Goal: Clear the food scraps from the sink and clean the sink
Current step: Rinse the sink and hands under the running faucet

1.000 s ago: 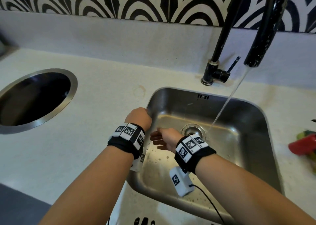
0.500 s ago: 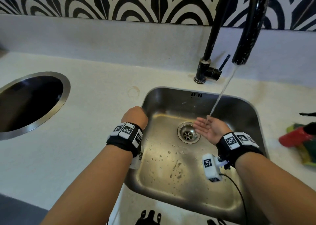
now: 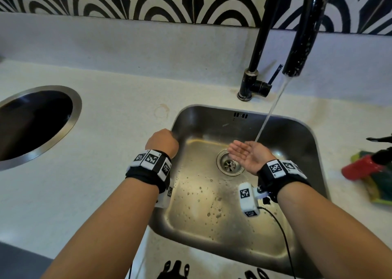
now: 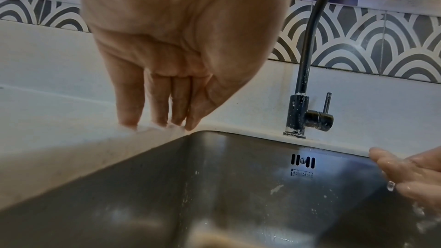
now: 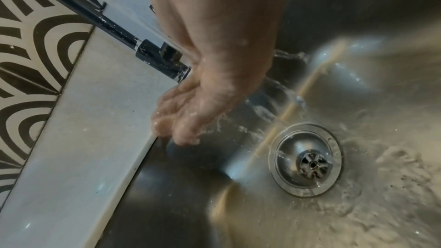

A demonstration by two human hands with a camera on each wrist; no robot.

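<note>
The steel sink [image 3: 305,151] is set in a pale counter, its round drain [image 3: 230,164] in the middle of a wet floor with droplets and small specks. Water runs from the black tap [image 3: 297,45] in a thin stream. My right hand [image 3: 247,153] lies palm up and cupped under that stream, just right of the drain [image 5: 305,159], holding nothing; water splashes off the right hand [image 5: 190,112]. My left hand [image 3: 162,142] rests on the sink's left rim, its fingertips [image 4: 130,122] pressing straight down on the counter edge. The tap [image 4: 302,101] stands behind.
A round steel-rimmed bin opening [image 3: 36,126] is cut into the counter at the left. At the right edge lie a red bottle [image 3: 360,169] and a green and yellow sponge [image 3: 373,189]. A patterned black and white tile wall [image 3: 148,1] backs the counter.
My right hand has moved from the sink's left side, across the drain, to under the water stream and turned palm up. The left hand has stayed on the rim.
</note>
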